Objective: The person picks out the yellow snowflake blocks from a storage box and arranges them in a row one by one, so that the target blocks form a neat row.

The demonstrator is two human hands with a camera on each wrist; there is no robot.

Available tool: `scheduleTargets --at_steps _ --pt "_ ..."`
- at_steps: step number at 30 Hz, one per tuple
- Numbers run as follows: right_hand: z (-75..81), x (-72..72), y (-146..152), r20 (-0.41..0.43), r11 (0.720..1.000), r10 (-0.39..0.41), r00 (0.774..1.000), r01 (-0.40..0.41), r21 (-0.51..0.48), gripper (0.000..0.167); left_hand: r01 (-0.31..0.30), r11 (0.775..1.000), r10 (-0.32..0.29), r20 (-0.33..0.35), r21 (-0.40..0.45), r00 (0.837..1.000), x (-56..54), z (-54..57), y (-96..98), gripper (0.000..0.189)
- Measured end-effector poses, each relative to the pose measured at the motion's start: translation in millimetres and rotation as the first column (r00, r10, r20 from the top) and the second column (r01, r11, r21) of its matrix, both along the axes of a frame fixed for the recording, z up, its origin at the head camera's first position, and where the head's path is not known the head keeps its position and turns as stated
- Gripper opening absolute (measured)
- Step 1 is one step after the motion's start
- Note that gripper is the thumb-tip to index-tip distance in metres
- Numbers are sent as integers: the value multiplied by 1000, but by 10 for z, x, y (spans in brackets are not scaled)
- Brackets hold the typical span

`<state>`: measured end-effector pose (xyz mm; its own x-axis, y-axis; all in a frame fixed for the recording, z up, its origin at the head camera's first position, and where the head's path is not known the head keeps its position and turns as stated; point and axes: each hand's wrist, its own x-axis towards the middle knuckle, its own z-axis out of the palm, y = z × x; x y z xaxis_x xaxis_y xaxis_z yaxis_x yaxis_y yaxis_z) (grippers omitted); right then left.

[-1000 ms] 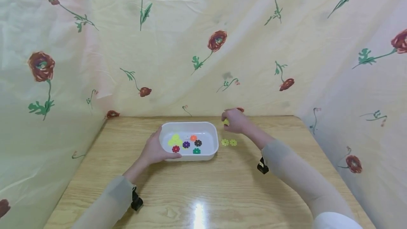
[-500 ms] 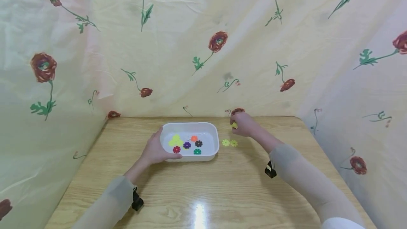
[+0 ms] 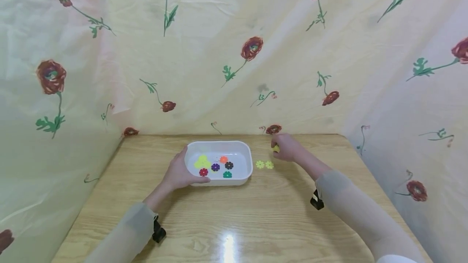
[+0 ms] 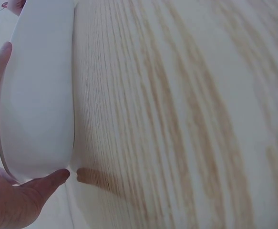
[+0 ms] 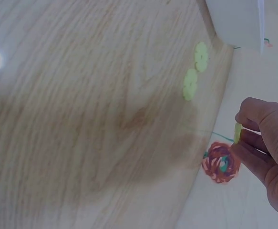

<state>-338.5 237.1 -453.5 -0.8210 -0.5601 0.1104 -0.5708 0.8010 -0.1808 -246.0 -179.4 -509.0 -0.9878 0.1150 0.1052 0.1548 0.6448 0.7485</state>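
A white plastic tub [image 3: 219, 182] stands on the table, gripped at its left end by my left hand [image 3: 180, 172], thumb along the near side. Inside lie several flower-shaped discs: a yellow-green cluster [image 3: 202, 161], plus red [image 3: 203, 172], purple [image 3: 215, 167], orange [image 3: 223, 159], black [image 3: 228, 165] and green [image 3: 227, 174] ones. To the tub's right, my right hand [image 3: 289, 148] pinches a yellow flower-shaped disc [image 5: 237, 133] between thumb and fingers, held above the table. Two more yellow discs lie side by side on the wood, the left one [image 3: 260, 164] close to the tub, the right one [image 3: 269, 165] below my hand.
The wooden table [image 3: 234, 210] ends at the back against a flower-printed cloth [image 3: 204, 72], which also hangs at both sides. A bright light reflection [image 3: 229, 246] shows near the table's front.
My right hand has moved to the right and slightly nearer and lower, still pinching the yellow disc. The left hand has kept its grip on the tub.
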Motion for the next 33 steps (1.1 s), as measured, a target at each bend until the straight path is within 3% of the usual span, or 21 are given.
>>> scheduleTargets --at_steps 10,21,33 --pt "-108 89 125 16 998 -44 999 44 36 17 5 1000 -5 5 15 1000 3 1 6 128" --pt "-213 178 176 -14 999 -28 1000 28 21 13 18 1000 -17 -9 13 1000 -9 -17 9 125" --pt "-324 288 149 79 999 -31 996 31 -4 13 -9 1000 9 21 -6 1000 26 -5 10 131"
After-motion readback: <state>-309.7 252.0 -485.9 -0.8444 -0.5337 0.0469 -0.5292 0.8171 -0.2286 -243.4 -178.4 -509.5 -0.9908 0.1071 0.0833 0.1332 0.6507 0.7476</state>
